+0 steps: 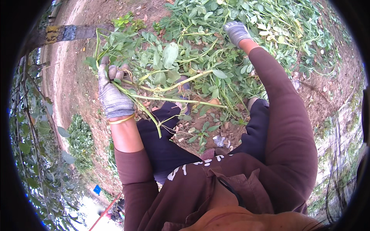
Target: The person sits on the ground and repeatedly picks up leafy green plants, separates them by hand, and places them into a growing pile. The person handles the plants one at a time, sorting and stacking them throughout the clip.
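Observation:
My left hand, in a grey knit glove with darker fingers, is closed around a bunch of leafy plant stems. Their long bare ends point to the right, across my left leg, while oval leaves spread above the fist. Farther off to the right, my right hand, also gloved, reaches out to a broad heap of cut leafy plants. Its fingers look bent and pressed together at the leaves; what they hold, if anything, is hidden.
A tree trunk with yellow and blue bands juts in at the upper left. Hanging branches fill the left rim. Low plants and a crumpled silvery scrap lie on bare soil between my legs. A blue object shows at lower left.

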`<state>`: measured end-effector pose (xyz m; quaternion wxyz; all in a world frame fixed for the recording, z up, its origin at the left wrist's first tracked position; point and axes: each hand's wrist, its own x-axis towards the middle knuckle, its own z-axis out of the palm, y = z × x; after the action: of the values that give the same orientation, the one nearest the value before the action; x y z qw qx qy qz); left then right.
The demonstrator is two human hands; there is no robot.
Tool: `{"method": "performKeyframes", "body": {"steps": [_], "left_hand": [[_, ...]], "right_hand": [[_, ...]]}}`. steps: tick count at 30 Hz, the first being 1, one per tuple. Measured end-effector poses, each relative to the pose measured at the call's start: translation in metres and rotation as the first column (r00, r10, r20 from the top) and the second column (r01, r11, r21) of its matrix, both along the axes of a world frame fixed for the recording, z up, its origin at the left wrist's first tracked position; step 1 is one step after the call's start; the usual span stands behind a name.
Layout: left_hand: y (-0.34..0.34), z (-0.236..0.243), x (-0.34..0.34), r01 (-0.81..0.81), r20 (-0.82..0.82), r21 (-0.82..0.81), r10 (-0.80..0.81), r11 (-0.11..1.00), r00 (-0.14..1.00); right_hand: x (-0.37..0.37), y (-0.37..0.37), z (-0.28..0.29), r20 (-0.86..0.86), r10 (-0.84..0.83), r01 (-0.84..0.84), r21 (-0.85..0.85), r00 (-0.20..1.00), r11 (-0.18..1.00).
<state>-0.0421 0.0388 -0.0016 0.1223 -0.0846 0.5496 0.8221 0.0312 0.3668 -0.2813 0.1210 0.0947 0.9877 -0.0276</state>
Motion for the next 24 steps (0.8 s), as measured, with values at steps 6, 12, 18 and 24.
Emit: {"method": "performKeyframes", "body": {"steps": [6,12,18,24], "left_hand": [[0.008,-0.004,0.006,-0.018,0.008,-0.046,0.018,0.999,1.000],[0.004,-0.007,0.006,0.033,0.011,-0.008,-0.033,0.999,0.999],[0.001,-0.012,0.007,0.007,0.015,0.004,-0.007,1.000,1.000],[0.009,-0.016,0.008,0.032,0.059,0.002,-0.032,0.999,0.998]], "right_hand": [[0.003,-0.050,-0.027,0.052,0.398,-0.401,0.076,0.916,0.913],[-0.008,-0.058,-0.008,0.294,0.404,-0.433,0.036,0.866,0.901],[-0.037,-0.053,0.064,0.094,-0.213,0.198,-0.815,0.972,0.544],[-0.043,-0.117,0.144,-0.367,-0.290,-0.256,-0.898,0.884,0.359]]}}
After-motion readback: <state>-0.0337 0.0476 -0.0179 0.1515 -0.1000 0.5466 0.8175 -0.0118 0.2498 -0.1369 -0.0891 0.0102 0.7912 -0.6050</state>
